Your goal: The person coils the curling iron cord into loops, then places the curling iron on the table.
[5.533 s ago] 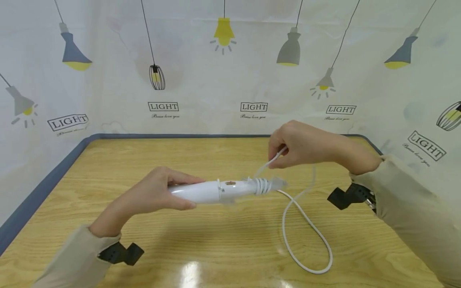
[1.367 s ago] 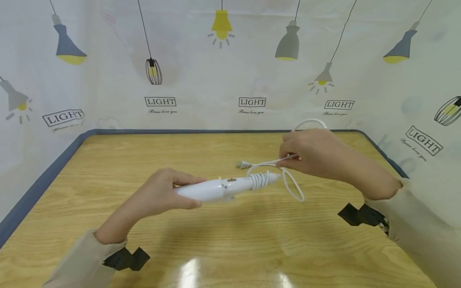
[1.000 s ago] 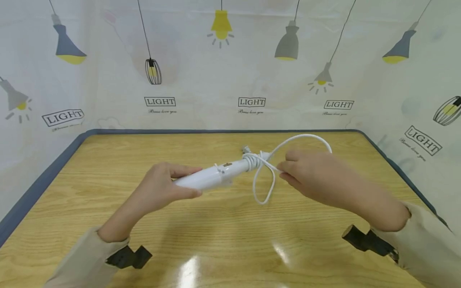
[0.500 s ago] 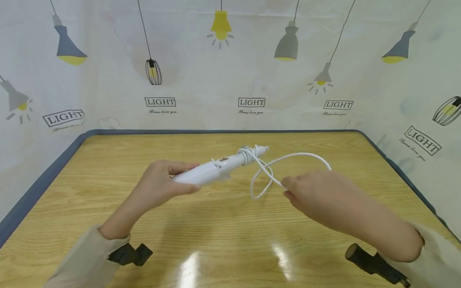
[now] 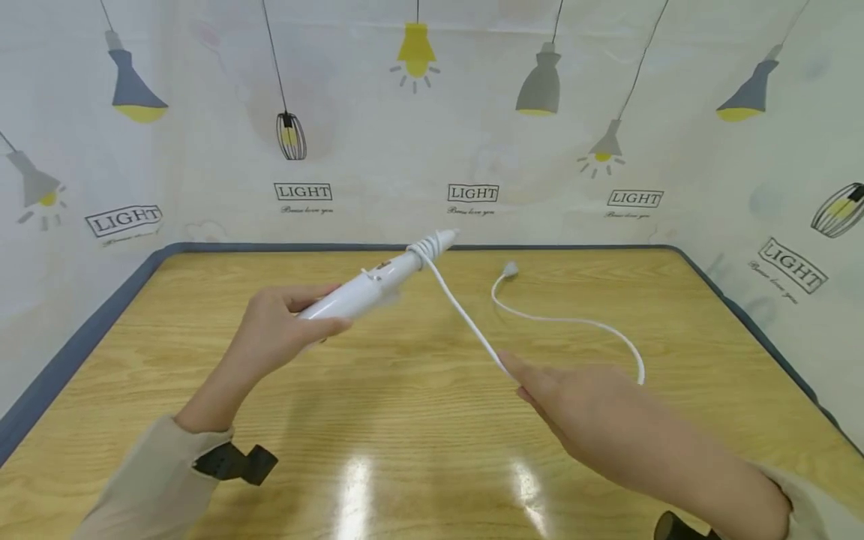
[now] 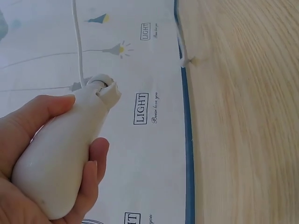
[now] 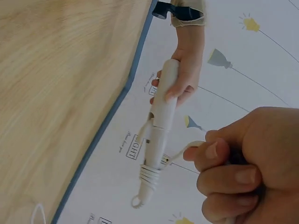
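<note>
My left hand [image 5: 270,326] grips the thick rounded end of a white tapered corded appliance [image 5: 358,292], whose exact kind I cannot tell. It tilts up and away to the right, above the table. A small brown switch shows on its body. Several turns of white power cord [image 5: 466,319] wrap its narrow end, which carries a small hanging loop [image 7: 137,202] in the right wrist view. From the turns the cord runs taut to my right hand [image 5: 594,420], whose curled fingers hold it. Beyond that hand the loose cord curves back to its plug [image 5: 511,268], near the far table edge.
A wooden table [image 5: 405,420] with a blue-grey edge [image 5: 324,247] spreads beneath both hands. Behind and beside it hangs a pale backdrop [image 5: 378,135] printed with lamps. Black wrist cameras [image 5: 236,461] sit at the sleeves.
The right hand has drawn the cord down and toward the body, pulling it taut. The appliance's narrow end has swung up and left. The plug end now trails out to the right.
</note>
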`<state>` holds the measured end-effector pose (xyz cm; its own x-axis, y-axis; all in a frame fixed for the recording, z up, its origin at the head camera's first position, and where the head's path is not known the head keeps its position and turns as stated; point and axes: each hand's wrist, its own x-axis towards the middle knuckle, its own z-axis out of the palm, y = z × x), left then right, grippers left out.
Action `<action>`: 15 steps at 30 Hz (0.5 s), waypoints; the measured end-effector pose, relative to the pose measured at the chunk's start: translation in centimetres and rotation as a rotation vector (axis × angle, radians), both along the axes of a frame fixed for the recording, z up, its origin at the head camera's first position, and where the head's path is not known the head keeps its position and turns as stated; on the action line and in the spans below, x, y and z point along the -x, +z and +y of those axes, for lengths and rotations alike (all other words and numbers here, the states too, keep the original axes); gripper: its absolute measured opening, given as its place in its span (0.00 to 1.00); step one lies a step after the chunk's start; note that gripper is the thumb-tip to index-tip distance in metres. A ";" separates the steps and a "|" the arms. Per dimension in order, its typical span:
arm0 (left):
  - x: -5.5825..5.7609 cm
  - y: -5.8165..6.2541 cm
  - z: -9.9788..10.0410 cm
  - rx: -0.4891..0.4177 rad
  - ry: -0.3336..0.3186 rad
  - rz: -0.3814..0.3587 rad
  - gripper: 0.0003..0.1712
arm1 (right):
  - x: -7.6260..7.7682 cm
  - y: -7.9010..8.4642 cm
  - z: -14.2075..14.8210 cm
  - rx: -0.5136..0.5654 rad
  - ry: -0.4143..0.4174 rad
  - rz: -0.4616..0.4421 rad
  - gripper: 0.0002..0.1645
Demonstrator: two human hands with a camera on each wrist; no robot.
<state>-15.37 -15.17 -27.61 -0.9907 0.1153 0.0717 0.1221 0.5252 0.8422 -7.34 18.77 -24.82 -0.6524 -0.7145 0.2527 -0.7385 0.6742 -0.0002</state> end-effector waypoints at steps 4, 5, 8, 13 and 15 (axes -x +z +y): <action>0.1 0.2 0.1 -0.055 0.028 0.032 0.30 | 0.2 -1.5 -0.1 0.031 0.008 0.034 0.25; 0.1 0.3 0.1 -0.069 0.037 0.038 0.30 | 0.4 -1.8 0.0 0.049 0.005 0.032 0.25; -0.1 0.9 0.2 -0.114 0.050 0.055 0.30 | 1.2 -2.6 0.2 0.118 0.012 -0.005 0.24; -0.6 2.2 0.5 -0.231 0.025 0.042 0.30 | 3.2 -3.2 0.7 0.238 0.013 -0.297 0.21; -0.8 2.7 0.6 -0.266 0.001 0.035 0.29 | 4.1 -3.4 1.0 0.263 -0.014 -0.392 0.20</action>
